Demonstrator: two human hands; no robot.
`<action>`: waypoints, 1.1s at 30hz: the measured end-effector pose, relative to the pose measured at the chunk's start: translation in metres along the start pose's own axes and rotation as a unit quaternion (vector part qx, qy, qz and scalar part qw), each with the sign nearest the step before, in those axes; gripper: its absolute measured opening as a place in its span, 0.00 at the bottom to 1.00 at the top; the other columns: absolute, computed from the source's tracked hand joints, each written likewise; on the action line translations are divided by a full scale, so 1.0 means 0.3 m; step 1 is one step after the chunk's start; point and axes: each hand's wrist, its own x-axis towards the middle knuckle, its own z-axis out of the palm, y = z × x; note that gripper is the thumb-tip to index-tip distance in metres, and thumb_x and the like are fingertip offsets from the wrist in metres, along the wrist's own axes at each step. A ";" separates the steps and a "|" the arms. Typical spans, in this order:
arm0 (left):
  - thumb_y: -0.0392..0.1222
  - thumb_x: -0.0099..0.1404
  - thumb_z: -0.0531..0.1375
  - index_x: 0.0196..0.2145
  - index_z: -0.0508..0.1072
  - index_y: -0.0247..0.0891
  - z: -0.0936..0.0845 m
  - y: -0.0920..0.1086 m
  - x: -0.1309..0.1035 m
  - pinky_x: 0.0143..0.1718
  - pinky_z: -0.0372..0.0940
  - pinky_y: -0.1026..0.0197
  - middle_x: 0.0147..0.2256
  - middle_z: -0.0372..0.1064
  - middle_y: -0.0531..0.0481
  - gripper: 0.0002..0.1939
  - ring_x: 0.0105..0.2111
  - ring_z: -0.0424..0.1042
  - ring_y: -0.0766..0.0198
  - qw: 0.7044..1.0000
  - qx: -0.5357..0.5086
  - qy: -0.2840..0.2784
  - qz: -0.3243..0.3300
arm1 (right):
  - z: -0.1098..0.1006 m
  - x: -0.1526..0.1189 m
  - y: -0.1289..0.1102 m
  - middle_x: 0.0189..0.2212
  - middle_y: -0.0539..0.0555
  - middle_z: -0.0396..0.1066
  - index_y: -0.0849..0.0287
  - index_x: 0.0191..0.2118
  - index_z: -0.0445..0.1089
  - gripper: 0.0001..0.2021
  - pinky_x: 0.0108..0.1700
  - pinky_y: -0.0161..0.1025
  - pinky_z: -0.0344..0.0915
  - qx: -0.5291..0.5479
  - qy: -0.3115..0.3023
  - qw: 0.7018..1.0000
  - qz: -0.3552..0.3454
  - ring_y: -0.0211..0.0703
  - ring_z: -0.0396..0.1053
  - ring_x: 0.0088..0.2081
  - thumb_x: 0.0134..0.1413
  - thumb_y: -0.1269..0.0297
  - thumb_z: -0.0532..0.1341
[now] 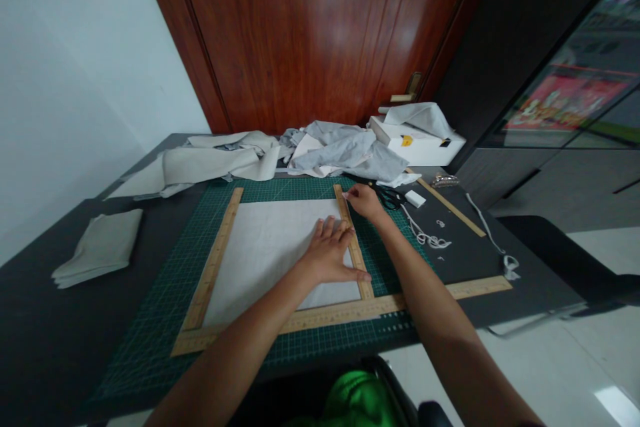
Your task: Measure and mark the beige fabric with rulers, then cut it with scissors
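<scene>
A white rectangular cloth (265, 247) lies flat on a green cutting mat (160, 307). Wooden rulers frame it: a left ruler (215, 257), a right ruler (356, 255) and a long front ruler (340, 313). My left hand (327, 257) presses down with spread fingers, resting on the cloth and across the right ruler, thumb over its near part. At that ruler's far end, my right hand (365, 201) is closed in a pinch. A small pale bit shows at its fingertips, too small to name. Black-handled scissors (389, 197) lie just beyond the right hand, partly hidden.
Grey and cream fabric (340, 150) is heaped along the back beside a white box (423, 143). Folded cloth (103, 243) sits at left. On the right lie white cord (425, 237), a small white block (415, 199) and another wooden ruler (453, 205). A chair (565, 260) stands beyond.
</scene>
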 end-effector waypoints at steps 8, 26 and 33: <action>0.86 0.54 0.57 0.73 0.56 0.35 -0.006 0.006 -0.001 0.73 0.31 0.30 0.74 0.47 0.34 0.64 0.74 0.37 0.28 1.000 0.006 -0.005 0.002 | 0.009 -0.039 -0.017 0.31 0.52 0.79 0.56 0.37 0.75 0.02 0.37 0.37 0.65 -0.027 0.004 0.999 0.020 0.45 0.74 0.33 0.59 0.65 0.65; 0.86 0.54 0.57 0.73 0.56 0.36 -0.004 0.002 -0.003 0.73 0.31 0.30 0.74 0.47 0.35 0.64 0.75 0.37 0.28 1.000 0.004 -0.005 0.002 | 0.004 -0.030 -0.020 0.32 0.55 0.82 0.57 0.33 0.77 0.05 0.40 0.36 0.68 -0.049 0.010 0.999 -0.015 0.46 0.77 0.37 0.59 0.69 0.63; 0.86 0.54 0.56 0.73 0.54 0.32 -0.010 0.004 -0.003 0.73 0.30 0.31 0.74 0.46 0.33 0.66 0.74 0.36 0.28 1.000 0.004 -0.014 -0.002 | -0.009 -0.032 -0.036 0.35 0.56 0.82 0.57 0.35 0.77 0.03 0.41 0.35 0.67 -0.047 -0.024 0.998 -0.045 0.46 0.77 0.37 0.59 0.70 0.65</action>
